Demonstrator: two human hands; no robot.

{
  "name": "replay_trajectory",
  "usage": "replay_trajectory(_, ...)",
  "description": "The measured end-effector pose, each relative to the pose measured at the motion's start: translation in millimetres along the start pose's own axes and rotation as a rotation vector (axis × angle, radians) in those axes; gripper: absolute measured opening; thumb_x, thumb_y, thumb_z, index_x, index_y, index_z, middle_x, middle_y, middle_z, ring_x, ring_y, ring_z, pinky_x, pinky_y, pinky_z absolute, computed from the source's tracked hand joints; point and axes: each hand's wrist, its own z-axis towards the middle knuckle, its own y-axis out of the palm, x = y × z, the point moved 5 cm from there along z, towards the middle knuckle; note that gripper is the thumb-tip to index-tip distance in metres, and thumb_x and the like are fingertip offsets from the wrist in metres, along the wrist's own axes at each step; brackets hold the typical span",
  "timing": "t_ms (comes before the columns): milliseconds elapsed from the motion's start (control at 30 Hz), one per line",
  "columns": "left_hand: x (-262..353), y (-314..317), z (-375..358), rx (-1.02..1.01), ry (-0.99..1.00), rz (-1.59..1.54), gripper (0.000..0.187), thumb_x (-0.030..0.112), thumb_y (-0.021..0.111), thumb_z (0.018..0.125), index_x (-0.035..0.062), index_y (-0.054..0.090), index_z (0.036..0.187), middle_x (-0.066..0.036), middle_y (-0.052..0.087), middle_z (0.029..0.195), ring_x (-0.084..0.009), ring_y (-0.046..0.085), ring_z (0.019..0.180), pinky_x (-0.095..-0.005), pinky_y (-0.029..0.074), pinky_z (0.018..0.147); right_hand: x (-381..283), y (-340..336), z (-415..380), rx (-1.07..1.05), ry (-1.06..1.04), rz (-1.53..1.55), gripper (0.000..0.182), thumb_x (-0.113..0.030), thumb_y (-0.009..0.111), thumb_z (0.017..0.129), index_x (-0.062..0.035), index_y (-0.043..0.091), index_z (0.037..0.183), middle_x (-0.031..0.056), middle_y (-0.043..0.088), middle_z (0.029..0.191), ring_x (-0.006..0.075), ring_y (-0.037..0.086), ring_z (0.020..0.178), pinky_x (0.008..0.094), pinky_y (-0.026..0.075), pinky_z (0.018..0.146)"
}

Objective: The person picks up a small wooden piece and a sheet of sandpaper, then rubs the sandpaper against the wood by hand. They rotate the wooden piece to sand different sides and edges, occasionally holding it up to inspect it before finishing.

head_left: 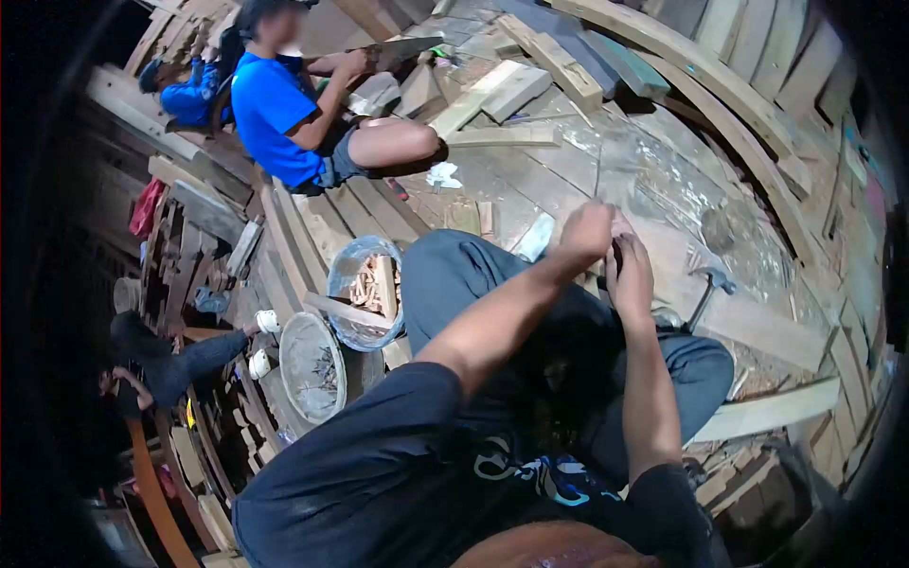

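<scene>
My left hand (589, 232) is closed in a fist in front of my crossed legs, and a thin dark line shows just beyond its knuckles. Right beside it, my right hand (632, 273) has its fingers curled around a small dark thing (616, 254), mostly hidden by the fingers; I cannot tell what it is. The two hands nearly meet over the plank floor. A claw hammer (708, 295) lies to the right of my right hand, close to my knee. A pale flat piece (536, 237) lies left of my left hand.
Left of my knee stand a bucket with wood pieces (335, 279) and a pale bucket with dark bits (301, 412). A person in a blue shirt (270, 118) sits ahead-left with a saw (407, 50). Lumber (516, 92) lies ahead; long curved-looking beams (729, 90) run along the right.
</scene>
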Motion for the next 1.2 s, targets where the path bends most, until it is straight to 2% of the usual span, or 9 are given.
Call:
replay_trajectory(167,-7.3,36.6,-11.0,-0.025,-0.031,0.210,0.016,0.013,0.065,0.075,0.0052,0.067,0.089,-0.016,0.061,0.099,-0.0337,0.059,0.100,-0.0432,0.048,0.087,15.0,24.3,-14.6,-0.179,0.043,-0.195,0.039,-0.009,0.059,0.085,0.0039,0.058,0.121,0.0238,0.049,0.136,0.0392,0.046,0.126,0.0441,0.038,0.107)
replay_trajectory(633,-15.4,48.6,-10.6,-0.033,0.073,0.161,0.019,0.010,0.061,0.075,0.0053,0.067,0.093,-0.019,0.060,0.099,-0.0344,0.058,0.100,-0.0425,0.048,0.089,13.8,28.6,-12.9,-0.227,0.026,-0.223,0.044,-0.007,0.062,0.081,0.0045,0.056,0.123,0.0248,0.048,0.132,0.0406,0.045,0.125,0.0463,0.036,0.107)
replay_trajectory(700,-21.8,56.7,-7.3,-0.042,0.096,0.163,0.018,0.012,0.061,0.076,0.0043,0.068,0.091,-0.019,0.060,0.098,-0.0340,0.058,0.102,-0.0413,0.048,0.090,13.4,28.3,-13.2,-0.175,0.008,-0.175,0.040,-0.011,0.056,0.088,0.0026,0.055,0.125,0.0253,0.049,0.131,0.0411,0.045,0.124,0.0464,0.037,0.107)
replay_trajectory(767,-50.7,97.9,-2.1,0.016,0.502,0.265,0.017,0.014,0.062,0.074,0.0036,0.067,0.087,-0.016,0.062,0.085,-0.0330,0.061,0.091,-0.0412,0.049,0.080,24.0,27.0,-15.9,0.055,-0.106,0.060,0.031,-0.013,0.043,0.098,0.0018,0.056,0.122,0.0260,0.057,0.122,0.0428,0.052,0.115,0.0470,0.041,0.101)
replay_trajectory(800,-30.8,73.5,-9.2,-0.069,0.600,0.220,0.014,0.013,0.064,0.073,0.0045,0.066,0.084,-0.015,0.063,0.085,-0.0324,0.061,0.087,-0.0414,0.049,0.077,13.9,12.6,-10.0,0.047,0.144,0.323,0.027,-0.010,0.042,0.097,0.0015,0.059,0.114,0.0247,0.060,0.115,0.0421,0.056,0.107,0.0474,0.043,0.096)
replay_trajectory(833,-9.4,47.7,-17.9,-0.162,0.693,0.169,0.011,0.011,0.066,0.071,0.0054,0.066,0.081,-0.014,0.064,0.086,-0.0319,0.061,0.084,-0.0417,0.049,0.074,25.7,25.0,-14.4,-0.019,0.006,-0.038,0.023,-0.010,0.043,0.095,0.0011,0.062,0.106,0.0242,0.060,0.110,0.0397,0.057,0.103,0.0469,0.044,0.094)
replay_trajectory(933,-23.5,45.1,-9.9,0.029,0.074,-0.195,0.015,0.011,0.062,0.078,0.0007,0.069,0.086,-0.020,0.062,0.087,-0.0374,0.060,0.086,-0.0443,0.049,0.076,28.9,29.5,-16.3,0.051,-0.034,-0.185,0.024,-0.008,0.051,0.086,0.0002,0.063,0.106,0.0191,0.059,0.118,0.0364,0.055,0.112,0.0449,0.044,0.098)
replay_trajectory(967,-12.8,42.2,-13.1,0.056,0.284,0.030,0.019,0.011,0.061,0.080,0.0021,0.072,0.093,-0.020,0.062,0.089,-0.0372,0.060,0.089,-0.0444,0.049,0.078,28.7,30.6,-15.8,-0.033,0.024,-0.214,0.026,-0.010,0.052,0.085,0.0009,0.062,0.107,0.0196,0.058,0.119,0.0367,0.054,0.115,0.0438,0.042,0.102)
replay_trajectory(1200,-6.6,43.7,-15.7,0.055,0.194,0.124,0.026,0.004,0.063,0.079,0.0052,0.073,0.103,-0.018,0.063,0.088,-0.0348,0.061,0.086,-0.0432,0.050,0.079,29.3,26.0,-17.8,0.054,0.018,-0.157,0.029,-0.014,0.052,0.086,0.0047,0.062,0.107,0.0207,0.056,0.113,0.0365,0.053,0.113,0.0446,0.043,0.100)
